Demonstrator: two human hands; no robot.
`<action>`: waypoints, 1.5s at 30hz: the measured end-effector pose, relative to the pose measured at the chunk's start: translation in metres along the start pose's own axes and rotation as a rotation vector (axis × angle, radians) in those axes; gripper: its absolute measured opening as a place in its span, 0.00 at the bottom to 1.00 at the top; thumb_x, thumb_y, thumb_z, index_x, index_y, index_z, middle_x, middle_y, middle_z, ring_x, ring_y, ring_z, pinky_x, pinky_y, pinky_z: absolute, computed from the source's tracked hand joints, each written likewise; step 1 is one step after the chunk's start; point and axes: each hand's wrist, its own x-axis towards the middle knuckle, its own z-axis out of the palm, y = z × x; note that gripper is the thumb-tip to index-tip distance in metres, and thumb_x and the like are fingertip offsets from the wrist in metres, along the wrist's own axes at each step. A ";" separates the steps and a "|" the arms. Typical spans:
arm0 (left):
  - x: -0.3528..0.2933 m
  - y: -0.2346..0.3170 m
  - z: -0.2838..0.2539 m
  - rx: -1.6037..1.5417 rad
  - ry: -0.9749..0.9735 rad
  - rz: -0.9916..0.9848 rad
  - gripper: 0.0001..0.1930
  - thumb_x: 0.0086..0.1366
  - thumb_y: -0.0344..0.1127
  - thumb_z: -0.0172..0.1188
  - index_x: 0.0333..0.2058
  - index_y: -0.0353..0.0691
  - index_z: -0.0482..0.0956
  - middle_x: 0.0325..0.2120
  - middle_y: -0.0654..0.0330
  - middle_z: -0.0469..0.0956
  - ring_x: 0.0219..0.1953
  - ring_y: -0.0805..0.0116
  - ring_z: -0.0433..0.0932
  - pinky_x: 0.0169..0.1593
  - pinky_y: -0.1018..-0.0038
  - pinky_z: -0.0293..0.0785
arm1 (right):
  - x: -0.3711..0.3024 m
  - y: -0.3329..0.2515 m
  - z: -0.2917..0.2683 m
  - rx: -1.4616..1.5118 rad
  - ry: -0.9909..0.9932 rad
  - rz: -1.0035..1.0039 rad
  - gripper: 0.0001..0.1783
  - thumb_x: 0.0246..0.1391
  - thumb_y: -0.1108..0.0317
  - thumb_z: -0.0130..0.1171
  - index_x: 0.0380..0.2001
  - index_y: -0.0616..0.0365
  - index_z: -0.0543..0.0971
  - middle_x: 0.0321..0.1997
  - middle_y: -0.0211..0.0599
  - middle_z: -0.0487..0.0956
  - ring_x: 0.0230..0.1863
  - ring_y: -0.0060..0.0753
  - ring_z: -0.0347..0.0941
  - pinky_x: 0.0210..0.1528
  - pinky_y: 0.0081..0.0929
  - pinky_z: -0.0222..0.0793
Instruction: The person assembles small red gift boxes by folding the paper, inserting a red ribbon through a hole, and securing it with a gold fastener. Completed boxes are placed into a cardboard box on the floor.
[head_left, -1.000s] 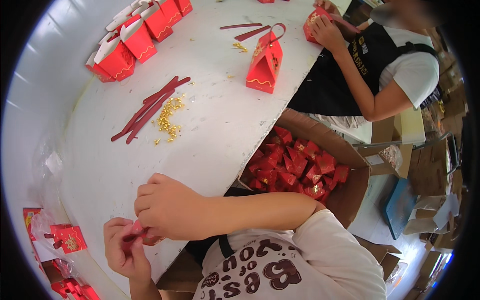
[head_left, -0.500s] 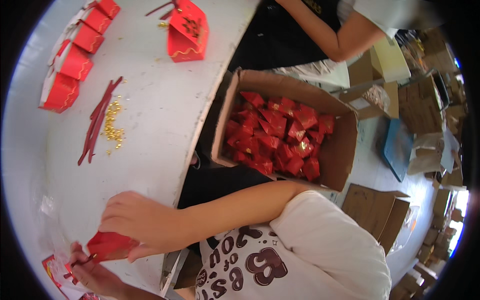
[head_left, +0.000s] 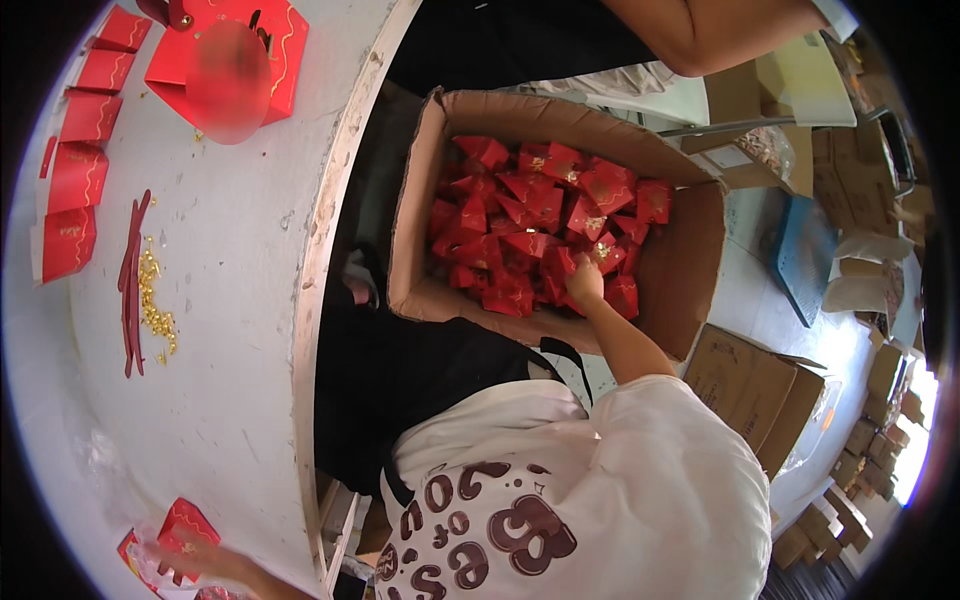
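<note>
My right hand (head_left: pixel 583 282) reaches into a large brown carton (head_left: pixel 712 270) full of small red paper boxes (head_left: pixel 530 195) with gold decoration. Its fingers close around one red box (head_left: pixel 566 262) near the middle of the pile; part of the grip is hidden. At the lower left of the white table, my left hand (head_left: pixel 205 562) is blurred, fingers stretched out beside another red box (head_left: pixel 185 522). Dark red strips show near those fingers, on clear plastic and red printed packaging (head_left: pixel 132 560).
Dark red ribbon strips (head_left: pixel 130 290) and gold beads (head_left: pixel 150 300) lie on the table (head_left: pixel 230 400). Red boxes (head_left: pixel 78 175) stand in a row along its far side, with a larger-looking red box (head_left: pixel 285 60) beyond. A co-worker's arm (head_left: pixel 690 35) is at the top.
My right hand has left the red box at the table and moved right into the carton. The left hand has loosened from that box, which stays beside it. My view has shifted slightly.
</note>
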 end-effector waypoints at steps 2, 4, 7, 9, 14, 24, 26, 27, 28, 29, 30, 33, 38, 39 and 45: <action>-0.018 0.064 0.023 -0.032 -0.368 0.484 0.31 0.69 0.52 0.41 0.63 0.36 0.56 0.65 0.45 0.48 0.66 0.46 0.50 0.63 0.54 0.53 | -0.006 0.013 0.020 -0.010 -0.169 0.079 0.22 0.46 0.58 0.60 0.44 0.57 0.75 0.49 0.50 0.74 0.51 0.53 0.71 0.51 0.41 0.69; -0.041 0.139 0.045 -0.206 -0.562 0.609 0.34 0.67 0.52 0.44 0.64 0.37 0.53 0.66 0.45 0.45 0.67 0.43 0.43 0.65 0.50 0.42 | -0.018 0.020 0.038 -0.026 -0.312 0.018 0.23 0.46 0.56 0.61 0.44 0.57 0.76 0.50 0.50 0.75 0.50 0.54 0.72 0.52 0.42 0.69; -0.039 0.178 0.056 -0.115 -0.674 0.687 0.38 0.62 0.54 0.51 0.63 0.36 0.55 0.66 0.44 0.44 0.68 0.40 0.38 0.64 0.46 0.36 | -0.038 0.015 0.038 0.042 -0.297 0.106 0.24 0.45 0.57 0.62 0.44 0.59 0.75 0.50 0.53 0.75 0.51 0.55 0.71 0.52 0.41 0.68; -0.039 0.182 0.059 -0.114 -0.671 0.684 0.39 0.57 0.50 0.58 0.62 0.35 0.56 0.66 0.43 0.44 0.68 0.39 0.37 0.64 0.46 0.37 | -0.034 0.017 0.042 0.093 -0.238 0.063 0.26 0.45 0.58 0.62 0.46 0.60 0.73 0.49 0.55 0.74 0.51 0.56 0.70 0.52 0.42 0.68; -0.036 0.184 0.058 -0.092 -0.698 0.698 0.40 0.57 0.48 0.58 0.62 0.33 0.55 0.66 0.43 0.46 0.67 0.39 0.40 0.64 0.49 0.40 | 0.055 -0.032 0.038 0.103 0.004 -0.093 0.32 0.43 0.65 0.64 0.51 0.61 0.64 0.55 0.59 0.66 0.55 0.58 0.65 0.54 0.43 0.67; -0.037 0.185 0.051 0.085 -0.889 0.616 0.42 0.61 0.48 0.52 0.64 0.31 0.43 0.64 0.34 0.41 0.65 0.32 0.44 0.62 0.45 0.43 | 0.189 -0.072 0.065 -0.137 -0.064 0.056 0.56 0.34 0.49 0.72 0.64 0.53 0.54 0.69 0.54 0.49 0.70 0.56 0.42 0.67 0.45 0.50; -0.037 0.185 0.052 0.081 -0.906 0.603 0.41 0.61 0.48 0.51 0.64 0.31 0.43 0.64 0.33 0.40 0.65 0.32 0.43 0.62 0.44 0.43 | 0.183 -0.086 0.064 -0.158 -0.098 -0.071 0.54 0.28 0.50 0.74 0.58 0.58 0.59 0.66 0.53 0.54 0.68 0.56 0.46 0.66 0.50 0.50; -0.034 0.186 0.052 0.050 -0.913 0.609 0.42 0.57 0.40 0.53 0.65 0.31 0.42 0.65 0.35 0.38 0.66 0.36 0.42 0.64 0.47 0.40 | 0.181 -0.091 0.068 -0.169 -0.141 -0.119 0.53 0.28 0.51 0.74 0.57 0.59 0.59 0.65 0.54 0.55 0.66 0.55 0.48 0.65 0.51 0.50; -0.033 0.188 0.054 0.046 -0.911 0.615 0.42 0.57 0.40 0.53 0.65 0.31 0.42 0.65 0.35 0.38 0.66 0.36 0.42 0.64 0.47 0.40 | 0.177 -0.094 0.071 -0.177 -0.183 -0.167 0.52 0.29 0.52 0.74 0.56 0.59 0.59 0.64 0.54 0.55 0.65 0.55 0.49 0.65 0.52 0.50; -0.031 0.189 0.054 0.039 -0.909 0.623 0.42 0.57 0.40 0.53 0.65 0.31 0.42 0.65 0.35 0.38 0.66 0.36 0.42 0.64 0.47 0.40 | 0.171 -0.090 0.079 -0.161 -0.107 -0.206 0.50 0.29 0.56 0.73 0.55 0.59 0.60 0.63 0.55 0.56 0.64 0.56 0.50 0.64 0.52 0.51; -0.029 0.190 0.053 0.031 -0.906 0.634 0.42 0.57 0.40 0.53 0.65 0.31 0.42 0.65 0.35 0.38 0.66 0.36 0.41 0.64 0.47 0.40 | 0.159 -0.085 0.089 -0.143 -0.029 -0.243 0.48 0.29 0.59 0.73 0.54 0.59 0.60 0.62 0.56 0.56 0.63 0.56 0.51 0.63 0.51 0.52; -0.032 0.188 0.056 0.035 -0.886 0.633 0.42 0.58 0.43 0.53 0.64 0.30 0.44 0.65 0.36 0.40 0.66 0.35 0.43 0.64 0.47 0.41 | 0.108 -0.078 0.079 0.150 0.319 -0.434 0.44 0.28 0.68 0.70 0.53 0.59 0.60 0.59 0.56 0.58 0.61 0.58 0.53 0.61 0.50 0.53; -0.037 0.188 0.053 -0.069 -0.798 0.628 0.38 0.63 0.49 0.50 0.62 0.27 0.51 0.64 0.38 0.48 0.66 0.38 0.47 0.64 0.50 0.44 | -0.010 -0.119 -0.064 0.465 0.565 -0.790 0.46 0.24 0.74 0.69 0.52 0.55 0.59 0.57 0.50 0.57 0.60 0.55 0.54 0.60 0.52 0.56; -0.038 0.184 0.052 -0.145 -0.758 0.646 0.37 0.63 0.49 0.49 0.62 0.27 0.51 0.63 0.38 0.49 0.66 0.38 0.48 0.64 0.51 0.44 | -0.029 -0.131 -0.090 0.515 0.598 -0.915 0.47 0.25 0.73 0.70 0.53 0.53 0.58 0.59 0.49 0.56 0.60 0.53 0.54 0.60 0.52 0.56; -0.042 0.218 0.037 -1.448 -0.857 0.160 0.45 0.55 0.47 0.67 0.61 0.26 0.54 0.63 0.41 0.54 0.65 0.50 0.54 0.61 0.59 0.60 | -0.154 -0.256 -0.169 0.892 0.662 -1.413 0.49 0.27 0.61 0.77 0.54 0.47 0.59 0.58 0.44 0.51 0.60 0.49 0.55 0.59 0.55 0.62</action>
